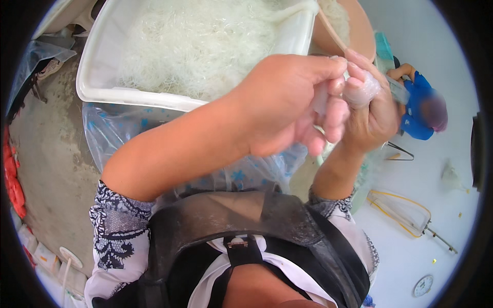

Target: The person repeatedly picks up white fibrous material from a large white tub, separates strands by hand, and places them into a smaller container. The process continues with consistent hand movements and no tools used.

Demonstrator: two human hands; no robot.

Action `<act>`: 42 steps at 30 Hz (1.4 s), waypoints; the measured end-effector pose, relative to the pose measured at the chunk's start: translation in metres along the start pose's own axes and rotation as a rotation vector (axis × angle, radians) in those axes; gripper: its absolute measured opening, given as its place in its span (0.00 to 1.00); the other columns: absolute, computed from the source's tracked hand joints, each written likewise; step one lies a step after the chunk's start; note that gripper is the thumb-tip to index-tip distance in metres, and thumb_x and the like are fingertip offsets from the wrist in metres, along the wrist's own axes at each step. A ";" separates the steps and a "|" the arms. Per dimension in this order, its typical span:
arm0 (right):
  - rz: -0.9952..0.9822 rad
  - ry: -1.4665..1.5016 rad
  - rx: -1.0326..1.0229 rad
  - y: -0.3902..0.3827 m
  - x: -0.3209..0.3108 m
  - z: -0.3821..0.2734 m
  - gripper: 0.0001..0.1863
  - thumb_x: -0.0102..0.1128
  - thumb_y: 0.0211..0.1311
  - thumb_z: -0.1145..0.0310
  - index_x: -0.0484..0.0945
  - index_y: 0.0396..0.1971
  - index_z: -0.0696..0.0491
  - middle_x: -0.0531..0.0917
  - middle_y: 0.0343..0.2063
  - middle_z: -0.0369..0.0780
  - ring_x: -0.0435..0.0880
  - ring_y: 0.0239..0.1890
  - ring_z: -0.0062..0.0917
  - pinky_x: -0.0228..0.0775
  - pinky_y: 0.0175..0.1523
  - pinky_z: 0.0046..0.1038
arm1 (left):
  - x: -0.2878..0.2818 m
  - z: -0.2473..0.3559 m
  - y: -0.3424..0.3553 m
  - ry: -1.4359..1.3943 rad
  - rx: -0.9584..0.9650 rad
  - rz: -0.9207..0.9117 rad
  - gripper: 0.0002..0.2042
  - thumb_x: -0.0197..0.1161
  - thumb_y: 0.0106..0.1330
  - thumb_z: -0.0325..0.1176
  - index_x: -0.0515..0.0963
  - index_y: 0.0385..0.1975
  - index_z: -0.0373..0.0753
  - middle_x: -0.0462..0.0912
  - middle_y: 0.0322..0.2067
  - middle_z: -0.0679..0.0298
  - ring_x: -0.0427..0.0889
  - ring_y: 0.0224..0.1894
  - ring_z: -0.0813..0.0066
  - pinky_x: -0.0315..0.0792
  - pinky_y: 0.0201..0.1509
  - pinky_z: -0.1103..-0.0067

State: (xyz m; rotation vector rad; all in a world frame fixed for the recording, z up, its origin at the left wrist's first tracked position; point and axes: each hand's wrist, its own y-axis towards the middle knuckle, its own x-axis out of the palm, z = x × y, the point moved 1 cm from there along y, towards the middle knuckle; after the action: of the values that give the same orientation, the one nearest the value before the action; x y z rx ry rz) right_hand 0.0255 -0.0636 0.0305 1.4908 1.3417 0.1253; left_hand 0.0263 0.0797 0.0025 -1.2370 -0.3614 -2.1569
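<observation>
My left hand [298,102] reaches across in front of the white tub, thumb and index finger pinched close against my right hand, other fingers curled; what they hold, if anything, is unclear. My right hand [375,115] is closed around a pale, translucent, glistening lump [363,91] to the right of my left fingers. Pale stringy strands [190,46] lie heaped in the white tub [91,77]. A tan round container [362,28] with more pale material stands behind my hands at the right.
Blue-patterned plastic sheeting [108,133] hangs below the tub. At right, another person in blue [418,118] works near a teal basket [381,46]. A yellow-framed mesh tool [398,210] and a round dial [422,285] are on the pale surface at right. Red material [13,174] lies far left.
</observation>
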 end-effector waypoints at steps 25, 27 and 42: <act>0.047 0.643 0.252 -0.011 -0.027 0.017 0.29 0.36 0.66 0.54 0.68 0.48 0.69 0.70 0.51 0.59 0.63 0.60 0.46 0.50 0.64 0.43 | -0.004 0.030 0.039 1.409 0.655 -0.253 0.06 0.61 0.57 0.31 0.79 0.28 0.34 0.78 0.20 0.57 0.76 0.24 0.73 0.69 0.29 0.80; 0.036 0.740 0.220 -0.008 -0.024 0.014 0.25 0.37 0.67 0.53 0.70 0.43 0.63 0.73 0.47 0.59 0.68 0.55 0.47 0.57 0.59 0.43 | -0.026 0.013 0.047 1.191 0.561 -0.336 0.09 0.56 0.62 0.35 0.78 0.30 0.35 0.78 0.20 0.65 0.74 0.23 0.79 0.67 0.28 0.82; 0.171 1.328 0.732 -0.007 -0.027 0.015 0.21 0.29 0.71 0.53 0.69 0.29 0.50 0.66 0.16 0.34 0.58 0.15 0.18 0.50 0.19 0.19 | -0.027 -0.014 0.040 1.504 0.351 -0.156 0.13 0.45 0.58 0.36 0.64 0.19 0.31 0.61 0.17 0.52 0.63 0.20 0.65 0.62 0.28 0.70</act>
State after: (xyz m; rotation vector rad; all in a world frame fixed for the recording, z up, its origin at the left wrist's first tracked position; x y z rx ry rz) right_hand 0.0210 -0.0949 0.0344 2.2584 2.4565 0.9469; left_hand 0.0524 0.0517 -0.0309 0.7289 -0.1308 -2.3550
